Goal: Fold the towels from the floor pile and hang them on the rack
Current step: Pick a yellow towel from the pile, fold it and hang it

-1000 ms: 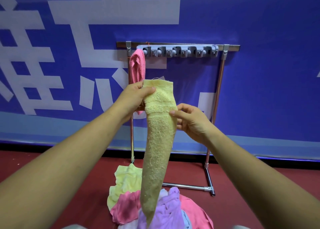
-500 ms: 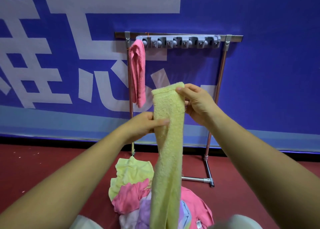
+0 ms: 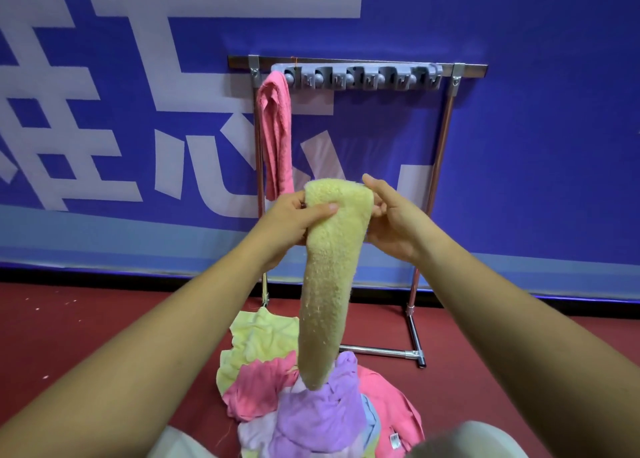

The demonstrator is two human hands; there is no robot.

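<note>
Towel (image 3: 330, 267): left hand (image 3: 287, 224) pinches, right hand (image 3: 393, 224) seemingly grips.

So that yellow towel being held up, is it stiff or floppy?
Probably floppy: the yellow towel hangs limp below where the left hand pinches it, the right hand at its folded top. Likely light, as that pinch carries it. Its fuzzy surface probably resists slipping.

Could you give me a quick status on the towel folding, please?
Left hand and right hand both hold yellow towel at folded top. Towel hangs over floor pile. Rack has one pink towel, other clips free.
</note>
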